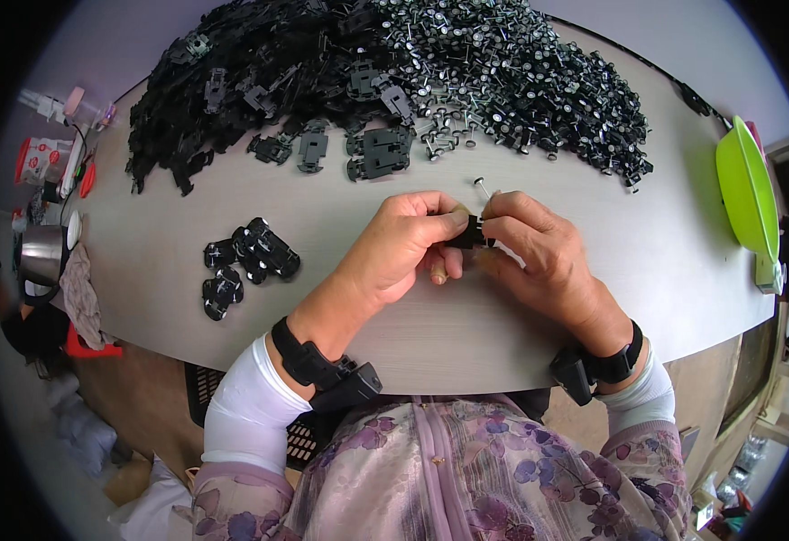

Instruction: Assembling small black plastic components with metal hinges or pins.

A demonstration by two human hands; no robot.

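Note:
Between the thumb and fingers of my left hand (412,236) is a small black plastic toy car chassis (463,234). My right hand (539,248) is closed at the chassis's right end, its fingertips pinched together. What they pinch is mostly hidden. Just above the right fingers a wheel axle (480,185) shows, a thin metal pin with a round wheel end; I cannot tell whether it is held or lies on the table. On the left of the table sits a small group of black chassis with wheels (266,250).
A large heap of black chassis (241,86) covers the far left of the table (349,352). Beside it spreads a heap of wheel axles (521,86). Some loose chassis (381,153) lie at the near edge. A green basin (744,189) stands right; a metal pot (42,252) left.

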